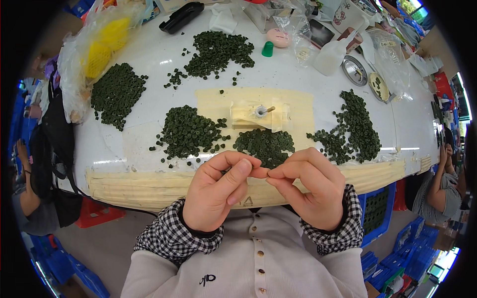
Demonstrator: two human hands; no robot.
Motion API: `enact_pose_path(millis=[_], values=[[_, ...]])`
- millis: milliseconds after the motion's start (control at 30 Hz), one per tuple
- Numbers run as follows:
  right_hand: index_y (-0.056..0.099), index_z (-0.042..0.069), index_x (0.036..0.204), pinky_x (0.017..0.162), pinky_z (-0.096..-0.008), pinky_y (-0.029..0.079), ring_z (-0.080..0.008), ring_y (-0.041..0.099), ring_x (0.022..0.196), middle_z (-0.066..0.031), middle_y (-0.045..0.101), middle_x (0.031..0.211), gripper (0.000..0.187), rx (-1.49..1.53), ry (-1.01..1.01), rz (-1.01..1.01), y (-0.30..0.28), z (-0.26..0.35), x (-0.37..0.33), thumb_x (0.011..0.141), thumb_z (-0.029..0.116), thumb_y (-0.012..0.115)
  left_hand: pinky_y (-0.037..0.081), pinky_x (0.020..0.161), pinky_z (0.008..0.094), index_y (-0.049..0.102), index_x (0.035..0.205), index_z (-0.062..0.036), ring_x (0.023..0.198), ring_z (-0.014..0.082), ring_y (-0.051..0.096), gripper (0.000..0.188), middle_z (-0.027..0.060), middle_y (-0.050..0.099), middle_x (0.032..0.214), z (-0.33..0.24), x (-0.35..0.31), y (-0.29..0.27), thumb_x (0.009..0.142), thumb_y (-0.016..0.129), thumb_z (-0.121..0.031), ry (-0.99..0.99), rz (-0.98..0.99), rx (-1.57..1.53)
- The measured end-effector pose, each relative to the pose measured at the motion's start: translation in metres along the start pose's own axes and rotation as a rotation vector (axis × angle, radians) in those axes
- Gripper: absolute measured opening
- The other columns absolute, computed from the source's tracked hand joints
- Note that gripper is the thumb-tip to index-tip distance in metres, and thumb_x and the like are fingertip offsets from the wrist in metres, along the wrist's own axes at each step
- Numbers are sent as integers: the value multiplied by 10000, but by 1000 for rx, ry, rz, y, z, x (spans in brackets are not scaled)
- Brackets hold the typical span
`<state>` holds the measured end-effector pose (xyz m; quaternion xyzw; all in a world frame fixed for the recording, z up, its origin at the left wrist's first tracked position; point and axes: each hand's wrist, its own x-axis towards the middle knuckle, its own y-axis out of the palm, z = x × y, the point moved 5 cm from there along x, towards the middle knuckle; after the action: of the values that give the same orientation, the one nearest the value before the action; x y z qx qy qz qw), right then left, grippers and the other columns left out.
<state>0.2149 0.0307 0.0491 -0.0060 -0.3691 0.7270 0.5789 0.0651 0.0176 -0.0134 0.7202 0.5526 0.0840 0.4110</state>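
Note:
Near the table's front edge, my left hand (217,187) and my right hand (314,185) meet, fingertips almost touching. Both are closed in a pinch. Whatever lies between the fingers is too small to make out. Just beyond them is a pile of small dark green round parts (266,145). Behind that pile, a holder covered in cream tape (243,115) has a short brown-tipped pin (270,109) sticking out of it. More of the same green parts lie in a heap (188,130) left of my hands and another heap (358,124) to the right.
Further heaps of green parts lie at the far left (118,95) and back middle (216,52). A plastic bag with yellow netting (107,44), a green cap (267,49), a white squeeze bottle (330,55) and a round metal tin (354,70) stand around. Cream tape (134,188) pads the front edge.

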Motion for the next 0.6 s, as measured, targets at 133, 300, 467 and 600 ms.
enact_pose_path(millis=[133,300,467,600], values=[[634,29,837,494,-274,453,-180,563,591,-65,569,748,170,-31,-97,-7,0,4,1,685,-17,696,298,452,157,559,1017,-32,484,22,323,178,84,649,920,0,1,-2,959,452,-162,-24,-7,10],[635,31,847,505,-274,458,-185,562,599,-67,568,758,199,-57,-121,-22,2,0,-3,666,-25,697,289,447,158,548,1021,-34,482,22,307,188,78,643,911,1,0,-1,964,440,-177,-37,-1,33],[615,4,830,520,-251,472,-157,567,607,-81,560,782,186,59,-19,-12,2,-4,-3,668,-67,674,300,468,165,548,1024,-39,500,22,319,157,71,634,901,2,1,0,949,475,-156,-39,11,39],[605,-14,823,539,-225,475,-123,567,623,-76,556,789,160,216,77,-43,3,-7,-5,690,-87,654,323,485,171,590,1006,-46,537,32,391,119,90,646,914,7,0,0,892,564,-72,-6,77,-140]])
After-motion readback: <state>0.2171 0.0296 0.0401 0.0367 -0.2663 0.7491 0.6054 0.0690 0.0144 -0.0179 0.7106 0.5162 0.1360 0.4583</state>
